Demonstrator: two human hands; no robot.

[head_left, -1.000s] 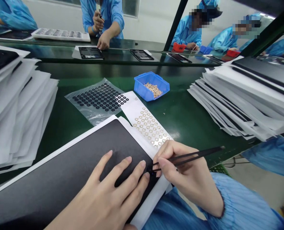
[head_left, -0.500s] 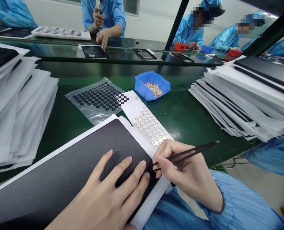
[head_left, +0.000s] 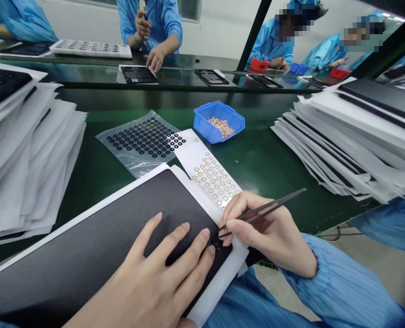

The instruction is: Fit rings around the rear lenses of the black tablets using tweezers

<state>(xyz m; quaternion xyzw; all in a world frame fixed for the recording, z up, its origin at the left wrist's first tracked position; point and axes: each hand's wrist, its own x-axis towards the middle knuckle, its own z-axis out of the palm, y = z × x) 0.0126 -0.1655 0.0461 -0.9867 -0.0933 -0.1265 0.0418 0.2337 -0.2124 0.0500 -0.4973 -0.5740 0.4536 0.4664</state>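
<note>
A large flat black panel [head_left: 96, 228] lies on white sheeting in front of me. My left hand [head_left: 161, 273] rests on it, fingers spread, the fingertips near its right corner. My right hand [head_left: 257, 228] is closed around a pair of black tweezers [head_left: 274, 202], whose tips point down at a small dark round feature [head_left: 216, 240] by that corner. What sits between the tips is too small to make out. Just beyond is a white sheet of ring-shaped stickers [head_left: 212, 173], partly under the panel's wrapping.
A clear bag of black rings [head_left: 137, 141] and a blue bin [head_left: 202, 125] with small tan rings are behind the panel. Stacks of wrapped panels stand left [head_left: 28, 159] and right [head_left: 346, 146]. Across the bench a co-worker's hand [head_left: 155, 58] touches a dark frame [head_left: 139, 75].
The tweezers' back end has swung slightly downward and toward me in my right hand, their tips still by the corner. My left hand stays put; the view shifts slightly.
</note>
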